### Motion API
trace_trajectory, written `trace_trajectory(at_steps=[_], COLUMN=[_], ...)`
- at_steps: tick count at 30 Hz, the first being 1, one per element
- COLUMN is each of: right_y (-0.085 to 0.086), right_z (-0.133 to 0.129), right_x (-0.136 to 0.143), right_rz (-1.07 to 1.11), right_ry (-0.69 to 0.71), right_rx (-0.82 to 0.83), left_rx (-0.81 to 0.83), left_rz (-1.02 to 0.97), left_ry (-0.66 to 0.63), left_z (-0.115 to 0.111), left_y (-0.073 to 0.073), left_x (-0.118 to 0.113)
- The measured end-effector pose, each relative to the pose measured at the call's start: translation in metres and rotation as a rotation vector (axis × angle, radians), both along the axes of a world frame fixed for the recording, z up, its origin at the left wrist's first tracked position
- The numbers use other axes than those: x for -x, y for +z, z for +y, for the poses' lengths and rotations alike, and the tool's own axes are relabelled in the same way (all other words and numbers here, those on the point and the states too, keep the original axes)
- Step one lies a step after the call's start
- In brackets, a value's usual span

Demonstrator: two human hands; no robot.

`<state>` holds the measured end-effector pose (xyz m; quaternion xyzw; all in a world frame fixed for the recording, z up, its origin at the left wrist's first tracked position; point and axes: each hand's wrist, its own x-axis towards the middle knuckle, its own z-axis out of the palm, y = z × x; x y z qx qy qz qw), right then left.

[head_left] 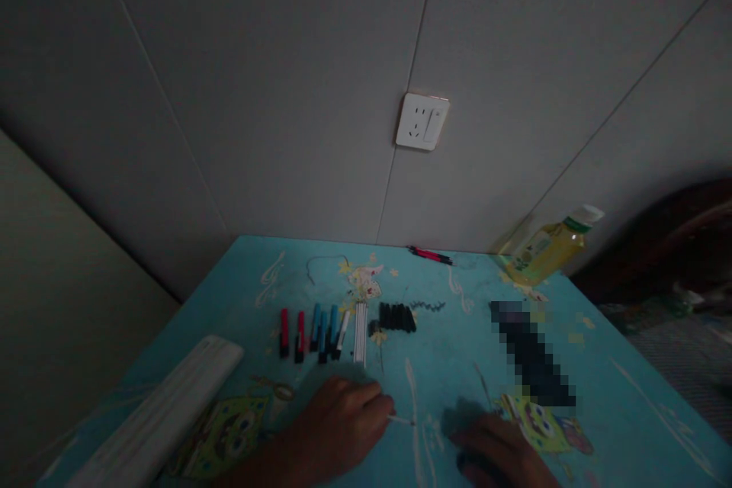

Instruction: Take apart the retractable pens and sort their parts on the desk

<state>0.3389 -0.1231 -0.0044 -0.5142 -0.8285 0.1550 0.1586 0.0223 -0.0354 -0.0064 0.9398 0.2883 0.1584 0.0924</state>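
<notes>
My left hand (346, 423), fingers closed, pinches a thin white stick (402, 420) with a dark tip that points right. To its right, my right hand (503, 454) rests low over the table with its fingers bent. Something dark shows beneath those fingers, but its kind is hidden. Just beyond my left hand lie several thin white rods (360, 332) side by side. Left of them are blue-and-black pen parts (323, 332), a white-and-black one (341, 334) and red-and-black ones (284, 332). Several short black pieces (396, 317) sit right of the rods.
A blue cartoon-print cloth (252, 267) covers the table. At left lies a long white case (165, 404). Red-and-black pens (431, 255) lie by the wall, below a socket (422, 122). A bottle of yellow drink (543, 252) stands back right, near a pixelated dark object (531, 354).
</notes>
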Motion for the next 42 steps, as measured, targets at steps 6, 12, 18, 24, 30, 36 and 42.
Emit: trace_trajectory(at_steps=[6,12,18,24,30,36,42], right_y=[0.003,0.019,0.008,-0.001,-0.006,-0.004,0.008], right_z=[0.016,0.085,0.148,0.145,0.146,0.143,0.138], right_x=[0.020,0.095,0.138,0.134,0.139,0.137,0.107], right_rz=[0.072,0.255,0.228,0.221,0.107,0.072,0.067], right_ry=[0.000,-0.036,-0.057,-0.114,-0.058,-0.010,-0.057], right_rx=[0.088,0.027,-0.190,-0.231,-0.284,-0.233,-0.302], left_rx=[0.036,0.027,-0.016,0.024,0.018,0.004,0.019], left_rz=[0.013,0.022,0.141,0.143,0.144,0.164,0.141], left_ry=[0.006,0.034,0.130,0.271,0.293,0.292,0.286], left_z=[0.003,0.003,0.015,0.025,0.024,0.026,0.028], left_y=[0.007,0.011,0.009,-0.003,-0.009,-0.005,-0.006], left_x=[0.004,0.003,0.005,0.011,0.010,0.010,0.011])
